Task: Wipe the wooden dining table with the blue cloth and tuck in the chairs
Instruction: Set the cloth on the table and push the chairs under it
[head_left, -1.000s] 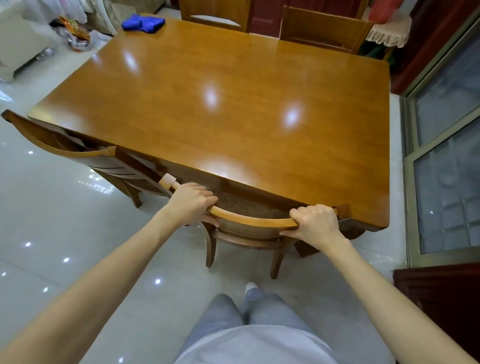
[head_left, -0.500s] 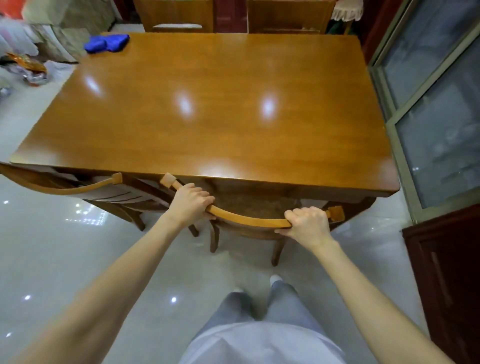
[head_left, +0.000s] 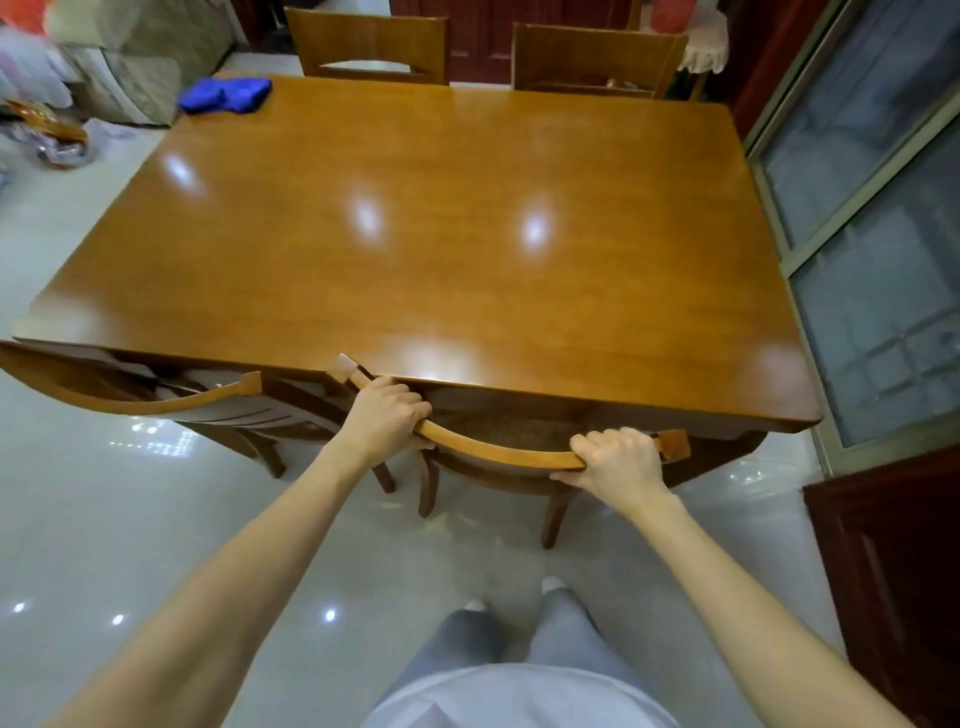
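View from a person's head, looking down along two bare forearms at a wooden dining table (head_left: 415, 260) that fills the middle of the scene.

The left hand (head_left: 387, 418) is curled over the left part of a chair's curved top rail (head_left: 498, 452). Its fingers wrap the far side and the knuckles are up. The right hand (head_left: 618, 462) grips the same rail near its right end, fingers folded over the top and thumb beneath. Both hands are closed firmly round the wood.

This near chair (head_left: 550, 499) sits at 6 o'clock of the table. Its seat is under the table top, and the left end of the rail meets the table's near edge.

A second chair (head_left: 130, 400) stands at 8 o'clock, angled, with its back beside the table's near left corner. Two more chairs stand at the far side, one at 12 o'clock (head_left: 369, 49) and one at 1 o'clock (head_left: 597, 57), their backs close against the far edge.

The blue cloth (head_left: 226, 94) lies bunched on the table's far left corner, at 11 o'clock.

A glass door (head_left: 872, 234) stands at 3 o'clock and a dark red cabinet (head_left: 893, 571) at 4 o'clock. The glossy pale floor (head_left: 78, 519) reflects ceiling lights.
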